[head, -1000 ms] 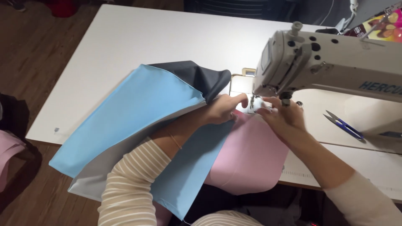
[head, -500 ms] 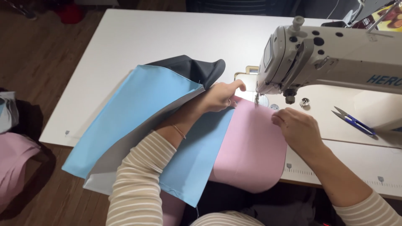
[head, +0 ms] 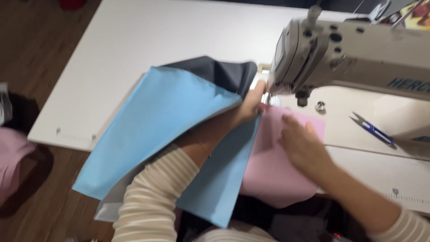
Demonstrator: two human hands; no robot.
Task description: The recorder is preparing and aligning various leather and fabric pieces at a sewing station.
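A pink fabric panel [head: 273,170] lies flat on the white table [head: 148,40] under the head of a cream sewing machine [head: 354,54]. My right hand [head: 302,145] presses flat on the pink panel, fingers spread, a little in front of the needle [head: 268,97]. My left hand [head: 251,104] reaches under a light blue fabric panel [head: 156,130] and pinches the cloth edge right beside the needle. A dark grey piece [head: 219,74] sits behind the blue one. The blue panel drapes over my left forearm and off the table's front edge.
Blue-handled thread snips [head: 372,130] lie on the machine bed to the right. A pink cloth heap [head: 11,161] sits on the wooden floor [head: 31,54] at the left. A ruler strip [head: 403,197] runs along the table's front right edge.
My right hand slid forward and left on the pink panel toward the needle. My left hand stays at the needle, now gripping the edge. The camera has moved closer.
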